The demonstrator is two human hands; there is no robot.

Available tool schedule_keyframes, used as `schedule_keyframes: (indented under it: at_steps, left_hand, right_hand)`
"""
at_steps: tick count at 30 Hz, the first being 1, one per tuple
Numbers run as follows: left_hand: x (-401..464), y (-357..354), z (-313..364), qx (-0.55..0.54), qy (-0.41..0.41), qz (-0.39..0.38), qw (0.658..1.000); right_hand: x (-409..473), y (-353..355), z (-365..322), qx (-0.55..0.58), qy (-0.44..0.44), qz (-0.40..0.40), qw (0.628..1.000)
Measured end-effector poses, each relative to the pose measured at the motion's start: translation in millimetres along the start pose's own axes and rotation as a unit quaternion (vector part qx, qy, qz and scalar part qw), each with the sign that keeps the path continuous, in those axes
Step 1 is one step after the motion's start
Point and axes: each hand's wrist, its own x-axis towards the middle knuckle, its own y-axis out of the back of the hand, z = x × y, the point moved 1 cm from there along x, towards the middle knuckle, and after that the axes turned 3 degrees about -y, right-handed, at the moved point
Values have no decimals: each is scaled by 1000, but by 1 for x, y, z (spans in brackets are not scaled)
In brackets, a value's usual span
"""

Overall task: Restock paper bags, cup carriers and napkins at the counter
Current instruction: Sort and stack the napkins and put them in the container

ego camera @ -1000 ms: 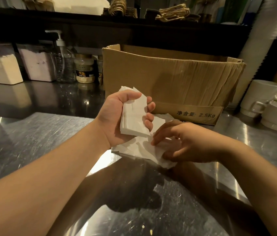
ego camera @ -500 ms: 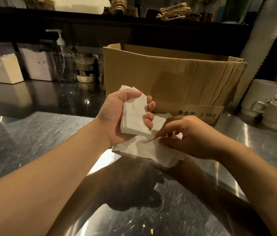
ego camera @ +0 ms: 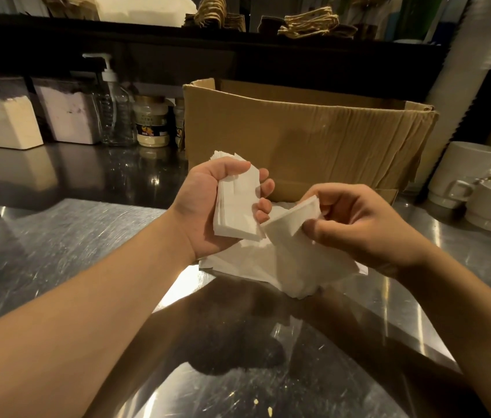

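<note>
No legible text appears in this view. The jar [ego camera: 151,123] behind the counter carries a dark label band with small print (too small and blurred to read). The front flap of the cardboard box [ego camera: 304,137] is covered by the hands, so no print shows there.

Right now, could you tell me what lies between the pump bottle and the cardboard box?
In the head view, labelled jars stand between the pump bottle and the cardboard box.
</note>
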Motion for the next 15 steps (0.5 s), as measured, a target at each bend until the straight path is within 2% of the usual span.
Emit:
schedule_keyframes:
  at_steps: [4, 8, 15]
  left_hand:
    - [1, 1, -2, 41, -6, 20, 999]
    - [2, -1, -6, 139, 2, 10, 990]
    - [0, 0, -8, 160, 25, -43, 986]
  right_hand:
    - [2, -6, -1, 144, -27, -15, 989]
    - [4, -13, -2, 193, -83, 24, 977]
    - [7, -18, -6, 276, -143, 87, 946]
